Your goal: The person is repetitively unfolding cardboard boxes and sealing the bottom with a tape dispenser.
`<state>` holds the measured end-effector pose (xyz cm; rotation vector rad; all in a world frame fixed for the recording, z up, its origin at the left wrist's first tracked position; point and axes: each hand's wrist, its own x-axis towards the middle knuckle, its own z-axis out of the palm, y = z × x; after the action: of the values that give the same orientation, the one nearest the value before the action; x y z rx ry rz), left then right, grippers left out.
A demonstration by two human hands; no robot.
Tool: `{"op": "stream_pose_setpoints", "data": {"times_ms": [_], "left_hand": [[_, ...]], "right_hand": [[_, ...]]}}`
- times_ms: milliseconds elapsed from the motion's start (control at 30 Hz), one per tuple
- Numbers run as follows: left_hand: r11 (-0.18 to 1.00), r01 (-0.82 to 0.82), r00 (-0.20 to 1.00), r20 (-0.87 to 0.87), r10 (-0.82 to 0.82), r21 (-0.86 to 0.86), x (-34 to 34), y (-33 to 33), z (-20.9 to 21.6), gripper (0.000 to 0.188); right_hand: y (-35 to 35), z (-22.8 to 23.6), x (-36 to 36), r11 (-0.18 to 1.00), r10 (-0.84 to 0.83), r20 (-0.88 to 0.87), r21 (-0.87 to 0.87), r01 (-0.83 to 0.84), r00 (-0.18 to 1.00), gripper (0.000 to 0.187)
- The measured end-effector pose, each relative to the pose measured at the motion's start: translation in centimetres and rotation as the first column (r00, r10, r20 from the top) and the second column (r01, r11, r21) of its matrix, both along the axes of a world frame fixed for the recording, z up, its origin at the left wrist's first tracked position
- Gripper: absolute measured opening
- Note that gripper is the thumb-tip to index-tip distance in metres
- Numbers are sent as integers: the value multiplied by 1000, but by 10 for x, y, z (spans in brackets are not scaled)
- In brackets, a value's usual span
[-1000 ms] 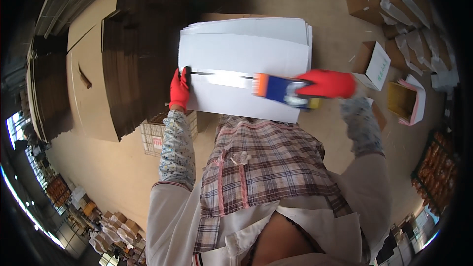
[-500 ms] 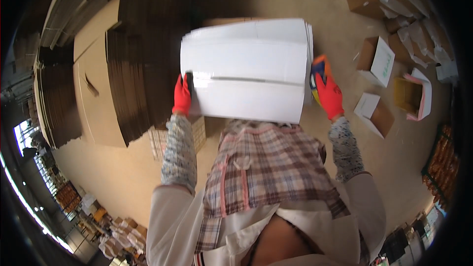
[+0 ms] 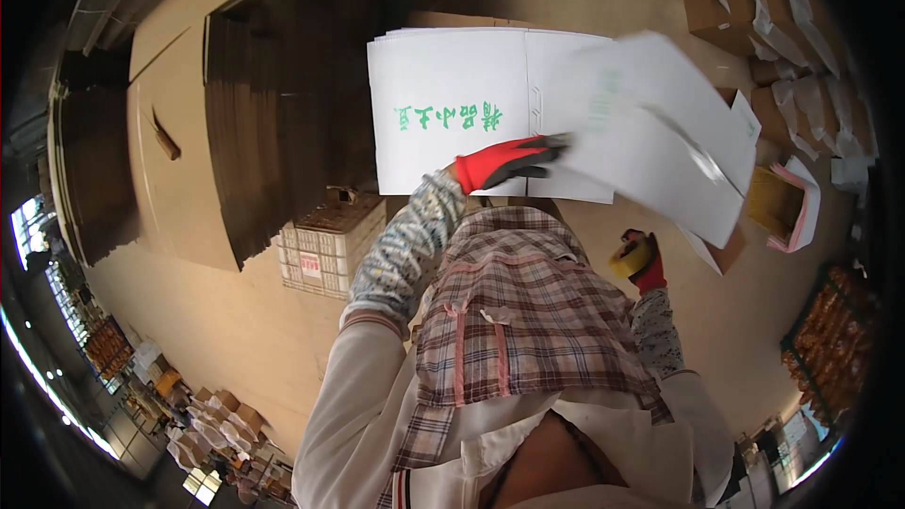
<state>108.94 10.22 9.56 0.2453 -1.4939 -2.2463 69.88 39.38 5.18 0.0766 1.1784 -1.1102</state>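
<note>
1. Head view, left hand: the left hand (image 3: 514, 160), gloved in red and black, is seen open, fingers stretched to the right above the near edge of the white carton stack (image 3: 448, 75).
2. Head view, flat carton: the flat white carton (image 3: 660, 118), blurred, is seen slanted just right of the left hand's fingertips, overlapping the stack's right part and jutting past it. Whether it is touched by the fingertips cannot be told.
3. Head view, right hand: the yellow tape roll (image 3: 622, 261) is gripped in the right hand (image 3: 649, 270), held low beside the plaid apron (image 3: 528, 320), below the carton and apart from it.
4. Head view, surroundings: brown cardboard (image 3: 174, 146) is stacked at left; a pale crate (image 3: 325, 250) is seen on the floor.
</note>
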Motion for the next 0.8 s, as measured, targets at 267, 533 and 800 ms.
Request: {"op": "stream_pose_setpoints", "data": {"times_ms": [267,533,800], "left_hand": [[590,-550,-149,765,626,-591,167,-79,-165,74],[132,-963,-67,683,728,-234,184,-55,-125,47],[123,-896,-67,404,912,-426,160,-42,80,30]], "right_hand": [[-148,-53,4,959,188,-828,271,83,529,44],[-221,-163,-27,855,490,-851,511,87,187,70],[-188,-56,-61,951,-251,-542,-292,100,802,44]]}}
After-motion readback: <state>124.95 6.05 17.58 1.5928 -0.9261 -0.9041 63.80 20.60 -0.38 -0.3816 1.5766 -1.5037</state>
